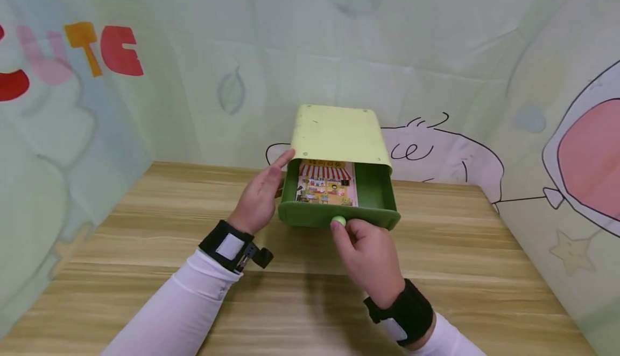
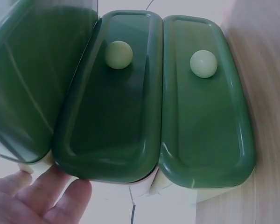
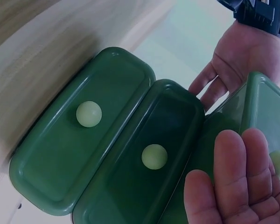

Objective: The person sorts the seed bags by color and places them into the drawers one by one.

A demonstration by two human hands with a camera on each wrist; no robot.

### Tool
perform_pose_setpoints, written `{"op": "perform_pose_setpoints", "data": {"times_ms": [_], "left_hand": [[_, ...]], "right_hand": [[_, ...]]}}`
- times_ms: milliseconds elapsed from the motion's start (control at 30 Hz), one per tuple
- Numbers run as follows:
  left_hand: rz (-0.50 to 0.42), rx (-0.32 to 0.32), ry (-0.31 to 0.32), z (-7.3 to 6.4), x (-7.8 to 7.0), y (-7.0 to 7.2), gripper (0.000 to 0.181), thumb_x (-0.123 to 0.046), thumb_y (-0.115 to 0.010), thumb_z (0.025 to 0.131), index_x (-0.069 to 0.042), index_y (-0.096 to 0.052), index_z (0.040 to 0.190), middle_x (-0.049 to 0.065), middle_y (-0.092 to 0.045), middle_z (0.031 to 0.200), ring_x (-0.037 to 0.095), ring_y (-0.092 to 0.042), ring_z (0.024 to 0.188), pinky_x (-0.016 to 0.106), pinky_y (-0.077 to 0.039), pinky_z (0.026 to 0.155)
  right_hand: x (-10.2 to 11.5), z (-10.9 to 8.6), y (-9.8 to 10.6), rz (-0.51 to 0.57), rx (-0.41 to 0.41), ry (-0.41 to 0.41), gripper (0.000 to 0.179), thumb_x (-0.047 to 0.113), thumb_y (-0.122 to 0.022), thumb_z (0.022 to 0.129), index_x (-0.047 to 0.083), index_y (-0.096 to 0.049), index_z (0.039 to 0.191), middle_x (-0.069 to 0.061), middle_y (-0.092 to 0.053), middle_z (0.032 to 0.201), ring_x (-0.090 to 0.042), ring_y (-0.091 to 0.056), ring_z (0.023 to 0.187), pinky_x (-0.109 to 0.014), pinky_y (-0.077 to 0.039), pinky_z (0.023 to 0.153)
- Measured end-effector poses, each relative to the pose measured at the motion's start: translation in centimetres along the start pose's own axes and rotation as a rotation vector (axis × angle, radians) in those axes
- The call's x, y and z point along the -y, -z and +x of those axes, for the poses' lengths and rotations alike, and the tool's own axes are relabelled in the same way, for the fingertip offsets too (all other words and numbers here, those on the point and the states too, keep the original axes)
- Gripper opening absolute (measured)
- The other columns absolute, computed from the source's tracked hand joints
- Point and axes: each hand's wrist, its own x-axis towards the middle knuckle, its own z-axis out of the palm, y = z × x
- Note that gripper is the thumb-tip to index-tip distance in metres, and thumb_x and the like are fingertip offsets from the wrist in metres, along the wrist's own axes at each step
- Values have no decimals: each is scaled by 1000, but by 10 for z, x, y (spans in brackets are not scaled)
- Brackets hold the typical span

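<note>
A small cabinet with a pale yellow casing (image 1: 339, 132) stands on the table, its green top drawer (image 1: 302, 214) pulled out. Inside the drawer, on the left, lies a colorful picture card or booklet (image 1: 325, 185) with a striped awning printed on it. My right hand (image 1: 375, 256) pinches the round light green drawer knob (image 1: 340, 220) between thumb and curled fingers. Against the casing's left side, my left hand (image 1: 258, 200) rests with its fingers extended. Below, in the left wrist view, the middle drawer (image 2: 116, 112) and bottom drawer (image 2: 207, 116) are closed.
The cabinet stands on a wood-grain table (image 1: 160, 227), near its back edge. Behind it hangs a printed cloth backdrop (image 1: 194, 86) with cartoon drawings, continuing along both sides. Each wrist wears a black strap (image 1: 227, 245) with a device.
</note>
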Motion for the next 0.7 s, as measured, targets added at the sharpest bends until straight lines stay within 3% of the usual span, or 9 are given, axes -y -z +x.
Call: {"op": "perform_pose_setpoints", "data": {"times_ms": [233, 700], "left_hand": [[14, -12, -24, 5, 33, -2, 44, -20, -15, 106, -19, -33, 146, -5, -25, 149, 8, -20, 132, 41, -19, 111], [16, -9, -35, 3, 35, -3, 46, -34, -15, 105, -25, -31, 147, -11, -24, 150, 8, -23, 131, 44, -26, 108]], "right_hand": [[0, 7, 1, -16, -16, 12, 50, 49, -51, 93, 20, -47, 52, 8, -36, 44, -6, -35, 39, -28, -29, 33], [1, 18, 1, -29, -15, -22, 49, 50, -51, 93, 20, -52, 54, 6, -40, 45, -10, -38, 40, -29, -30, 34]]}}
